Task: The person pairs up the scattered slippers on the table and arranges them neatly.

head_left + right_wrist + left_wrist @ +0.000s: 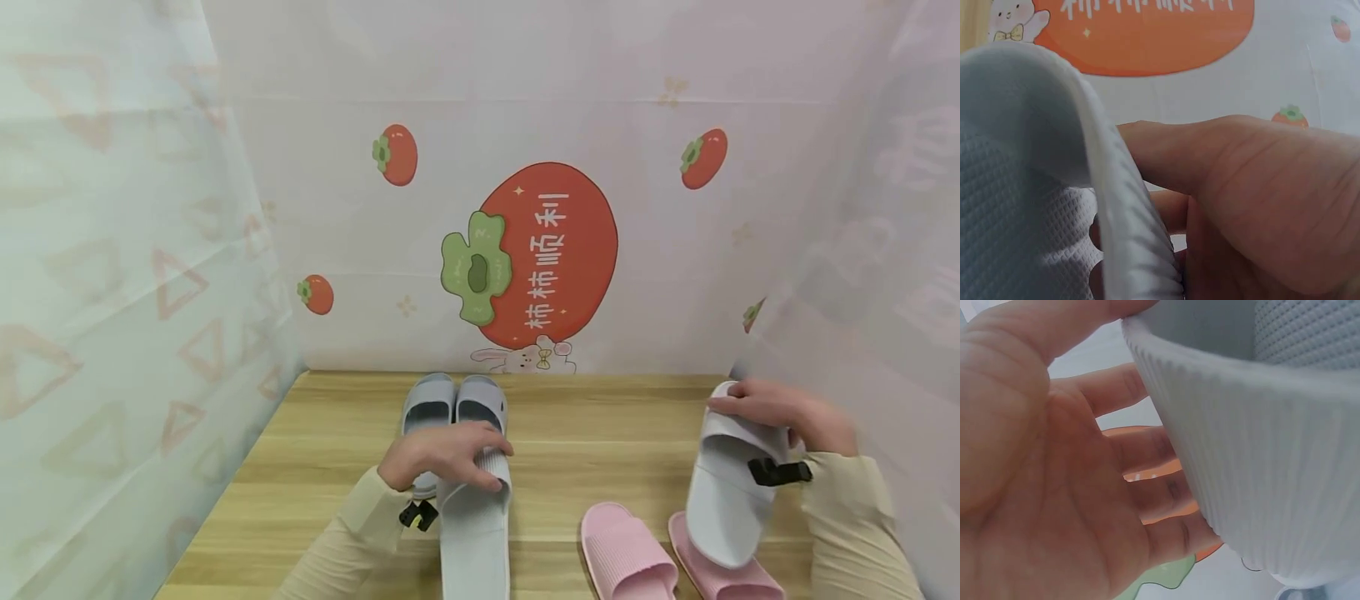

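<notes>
- Head view shows a pale slipper (474,542) at the near middle of the wooden surface (555,458), its toe pointing to the back wall; whether it touches the boards, I cannot tell.
- The left hand (447,454) grips this slipper at its toe end, fingers partly spread; in the left wrist view the thumb is at the edge of the ribbed strap (1260,462) and the other fingers lie along its outer side.
- A second pale slipper (726,504) is on the right, tilted, with its heel overlapping one of the pink slippers; contact between them is unclear.
- The right hand (795,415) holds that one by the toe end, thumb and fingers closed about its edge.
- Pink slippers (628,550), two of them, lie at the near right, toes pointing away.
- Blue-grey slippers (427,394) stand side by side at the back, partly hidden behind the left hand.
- Beige sleeves (851,521) cover both forearms.
- Behind, the white wall covering (337,208) carries a large red persimmon print (581,250) with white characters and a rabbit (525,360) below.
</notes>
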Available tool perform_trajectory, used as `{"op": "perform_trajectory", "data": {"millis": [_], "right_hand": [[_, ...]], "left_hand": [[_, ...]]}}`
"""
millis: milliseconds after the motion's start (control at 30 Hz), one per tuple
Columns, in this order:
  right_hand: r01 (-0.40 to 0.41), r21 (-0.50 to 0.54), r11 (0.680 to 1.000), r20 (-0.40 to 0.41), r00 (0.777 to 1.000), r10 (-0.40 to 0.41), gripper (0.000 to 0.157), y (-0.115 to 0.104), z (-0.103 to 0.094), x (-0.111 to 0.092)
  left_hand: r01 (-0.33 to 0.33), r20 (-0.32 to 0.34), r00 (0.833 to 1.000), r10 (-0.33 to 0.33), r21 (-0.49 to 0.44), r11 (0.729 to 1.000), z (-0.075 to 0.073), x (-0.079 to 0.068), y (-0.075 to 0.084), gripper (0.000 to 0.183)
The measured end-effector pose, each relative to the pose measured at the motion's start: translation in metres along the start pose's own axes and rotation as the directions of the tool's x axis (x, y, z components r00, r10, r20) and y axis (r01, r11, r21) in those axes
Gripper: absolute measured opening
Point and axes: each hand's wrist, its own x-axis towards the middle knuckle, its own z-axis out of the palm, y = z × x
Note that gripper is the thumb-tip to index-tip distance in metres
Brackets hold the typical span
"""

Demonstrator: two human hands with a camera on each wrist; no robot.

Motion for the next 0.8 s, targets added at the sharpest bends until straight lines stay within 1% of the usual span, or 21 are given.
{"op": "perform_trajectory", "data": {"millis": [67,233,333,467,600,667,800], "right_hand": [[0.012,-0.01,1.0,0.007,1.0,-0.012,0.051,-0.008,0.003,0.005],[0.014,0.008,1.0,0.015,1.0,-0.014,0.051,-0.024,0.01,0.009],[0.029,0.013,1.0,0.0,1.0,-0.029,0.047,-0.031,0.015,0.01],[0.059,-0.014,0.998,-0.024,0.998,-0.059,0.042,-0.04,0.019,0.014],[0.083,-0.063,0.995,-0.024,0.996,-0.085,0.04,-0.048,0.024,0.019],[0.085,-0.066,0.994,-0.013,0.996,-0.086,0.039,-0.052,0.026,0.022],[0.082,-0.034,0.996,0.008,0.997,-0.081,0.039,-0.062,0.03,0.025]], "left_hand": [[0.012,0.003,1.0,-0.012,-0.017,1.0,0.001,0.002,-0.002,0.049],[0.021,-0.003,1.0,-0.021,-0.043,0.999,0.001,0.006,-0.005,0.048],[0.026,-0.004,1.0,-0.026,-0.048,0.998,0.0,0.008,-0.005,0.048],[0.035,0.0,0.999,-0.035,-0.056,0.998,0.0,0.009,-0.005,0.049],[0.027,-0.005,1.0,-0.027,-0.061,0.998,-0.001,0.01,-0.004,0.048],[0.018,-0.009,1.0,-0.018,-0.054,0.998,-0.001,0.012,-0.004,0.048],[0.0,-0.01,1.0,0.0,-0.037,0.999,0.001,0.016,-0.004,0.047]]}}
